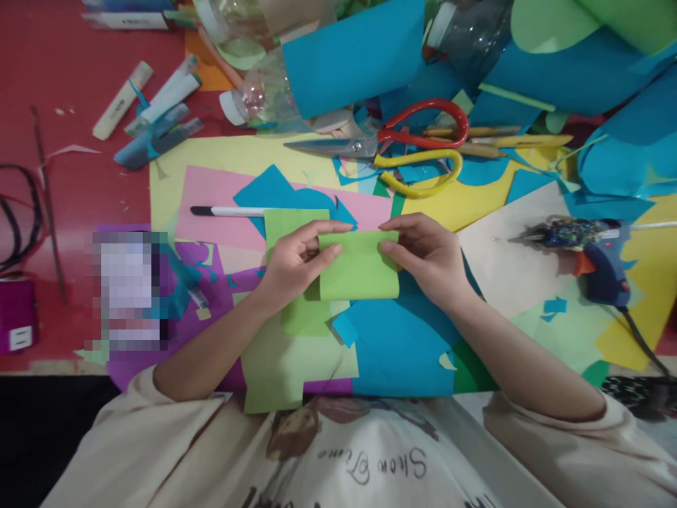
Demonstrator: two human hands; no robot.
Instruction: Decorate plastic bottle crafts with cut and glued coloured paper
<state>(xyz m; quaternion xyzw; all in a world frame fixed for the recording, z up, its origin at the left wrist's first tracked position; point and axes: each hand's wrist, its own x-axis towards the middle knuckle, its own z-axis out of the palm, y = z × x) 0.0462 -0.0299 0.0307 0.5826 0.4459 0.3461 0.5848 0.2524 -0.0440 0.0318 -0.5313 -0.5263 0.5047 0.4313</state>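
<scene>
A folded piece of light green paper (360, 271) is held between both hands above a spread of coloured paper sheets. My left hand (293, 264) pinches its left edge with thumb and fingers closed on it. Its upper right corner is pinched by my right hand (426, 257). Beneath the piece lies a larger light green sheet (280, 360) beside a blue sheet (402, 353).
Two pairs of scissors, red-handled (423, 120) and yellow-handled (423, 176), lie behind the hands. A blue glue gun (587, 247) rests at the right with its cord. A pen (227, 211), glue sticks (123, 100), plastic bottles (259, 99) and rolled blue paper (354, 56) crowd the far side.
</scene>
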